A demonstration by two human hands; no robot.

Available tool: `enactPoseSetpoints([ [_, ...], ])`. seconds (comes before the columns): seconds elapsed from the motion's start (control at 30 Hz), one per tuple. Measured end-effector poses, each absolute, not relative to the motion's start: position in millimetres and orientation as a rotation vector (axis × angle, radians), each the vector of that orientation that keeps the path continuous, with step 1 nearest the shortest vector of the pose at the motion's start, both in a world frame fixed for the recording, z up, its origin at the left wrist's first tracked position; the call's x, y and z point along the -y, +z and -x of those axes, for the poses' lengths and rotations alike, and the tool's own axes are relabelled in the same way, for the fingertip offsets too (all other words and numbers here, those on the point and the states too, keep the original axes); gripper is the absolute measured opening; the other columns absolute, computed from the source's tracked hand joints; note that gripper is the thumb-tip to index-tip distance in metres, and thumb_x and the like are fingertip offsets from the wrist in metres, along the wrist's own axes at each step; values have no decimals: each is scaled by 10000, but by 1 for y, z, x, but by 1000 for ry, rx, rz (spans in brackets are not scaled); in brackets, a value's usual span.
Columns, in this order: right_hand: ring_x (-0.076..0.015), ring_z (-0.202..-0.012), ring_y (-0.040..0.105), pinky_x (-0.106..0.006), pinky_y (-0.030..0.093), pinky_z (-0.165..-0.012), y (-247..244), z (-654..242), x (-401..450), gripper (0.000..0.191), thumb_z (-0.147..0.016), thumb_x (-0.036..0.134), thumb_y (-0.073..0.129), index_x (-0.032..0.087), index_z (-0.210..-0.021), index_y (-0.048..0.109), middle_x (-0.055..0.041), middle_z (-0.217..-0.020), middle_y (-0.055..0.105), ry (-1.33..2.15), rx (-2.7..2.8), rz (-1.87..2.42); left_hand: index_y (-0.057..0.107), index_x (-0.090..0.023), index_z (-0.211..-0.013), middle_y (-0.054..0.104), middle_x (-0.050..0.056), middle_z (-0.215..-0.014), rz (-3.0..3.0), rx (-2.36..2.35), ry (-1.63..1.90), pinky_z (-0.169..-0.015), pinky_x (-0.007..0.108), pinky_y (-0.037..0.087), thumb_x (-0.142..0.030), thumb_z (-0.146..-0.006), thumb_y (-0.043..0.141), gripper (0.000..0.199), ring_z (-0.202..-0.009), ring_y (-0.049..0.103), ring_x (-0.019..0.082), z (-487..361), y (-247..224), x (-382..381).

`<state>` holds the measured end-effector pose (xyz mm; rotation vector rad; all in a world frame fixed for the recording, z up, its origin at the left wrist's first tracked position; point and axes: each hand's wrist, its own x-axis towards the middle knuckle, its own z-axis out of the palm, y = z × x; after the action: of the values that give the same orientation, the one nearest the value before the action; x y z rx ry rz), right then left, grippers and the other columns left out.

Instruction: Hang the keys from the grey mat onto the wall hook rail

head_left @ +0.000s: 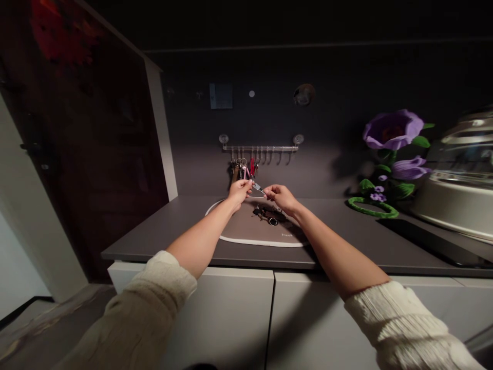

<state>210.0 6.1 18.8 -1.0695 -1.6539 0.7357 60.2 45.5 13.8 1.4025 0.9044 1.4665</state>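
Observation:
Above the mat, my left hand (239, 192) is closed, pinching a small silver key-like metal piece (257, 187) between thumb and fingers. My right hand (282, 197) pinches the thin, darker end of the same piece from the other side. What exactly the piece is stays too small to tell. Under the hands, a dark bunch of keys (265, 213) with a round ring-shaped tag lies on the brown mat (246, 230) with a white rim. Just behind my left hand, several key sets (252, 167) hang from a clear hook rail (262, 149).
The mat rests on a dark countertop (185, 226) over white cabinets (231, 303). To the right stand purple fabric flowers (395, 131) with a green ring base, a black flat slab (431, 239) and a domed cream appliance (458, 195). A dark door (111, 144) is at left.

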Motion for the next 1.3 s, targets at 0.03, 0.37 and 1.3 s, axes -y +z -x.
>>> enactPoseSetpoints([
  [0.03, -74, -546, 448, -215, 368, -593, 19, -210, -5, 115, -737, 241, 538, 132, -700, 540, 3, -610, 566, 745, 1653, 1063, 619, -134, -775, 596, 14, -699, -1419, -915, 1472, -451, 151, 351, -272, -776, 534, 162, -519, 472, 40, -60, 14, -45],
  [0.37, -102, -732, 522, -248, 405, -730, 15, -209, -12, 188, -718, 272, 560, 139, -850, 565, -33, -829, 604, 483, 1716, 1064, 606, -120, -769, 594, 20, -674, -1535, -923, 1500, -479, 155, 366, -269, -768, 533, 165, -543, 483, 52, -62, 19, -39],
  [1.3, -77, -642, 497, -240, 438, -682, 24, -204, -22, 302, -631, 416, 629, 158, -719, 500, 18, -680, 532, 725, 1449, 839, 590, -117, -709, 574, 9, -583, -1664, -881, 1557, -491, 181, 378, -376, -711, 568, 260, -492, 480, 64, -65, 18, -41],
])
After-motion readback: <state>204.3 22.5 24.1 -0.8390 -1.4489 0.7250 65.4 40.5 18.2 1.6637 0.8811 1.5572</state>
